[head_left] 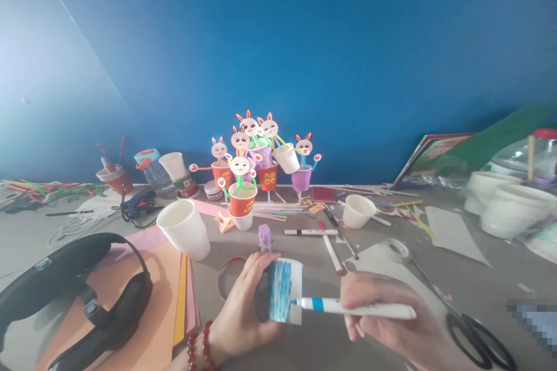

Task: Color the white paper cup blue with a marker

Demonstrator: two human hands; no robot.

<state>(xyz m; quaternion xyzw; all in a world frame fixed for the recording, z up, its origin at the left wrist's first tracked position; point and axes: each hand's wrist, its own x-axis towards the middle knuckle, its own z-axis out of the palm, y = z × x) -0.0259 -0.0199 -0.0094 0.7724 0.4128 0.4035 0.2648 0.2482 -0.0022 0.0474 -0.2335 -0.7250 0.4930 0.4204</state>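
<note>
My left hand [243, 313], with a red bead bracelet [205, 345] at the wrist, is closed around a white paper cup [296, 293] lying on its side. Blue strokes cover much of the cup's visible wall, and a white strip is left bare at its right. Between the fingers of my right hand [383, 301] is a white marker [369, 308] with a blue band. Its blue tip touches the cup at the edge of the coloured area. Just beyond the cup stands a small purple bottle [264, 237].
Several rabbit-faced cup figures [242, 188] stand at the back. A stack of paper cups [185, 229] is left of centre, near coloured paper [161, 301] and a black headset [108, 295]. Scissors [474, 336], tape [395, 249], a red-tipped marker [332, 254] and another cup [358, 211] lie rightward.
</note>
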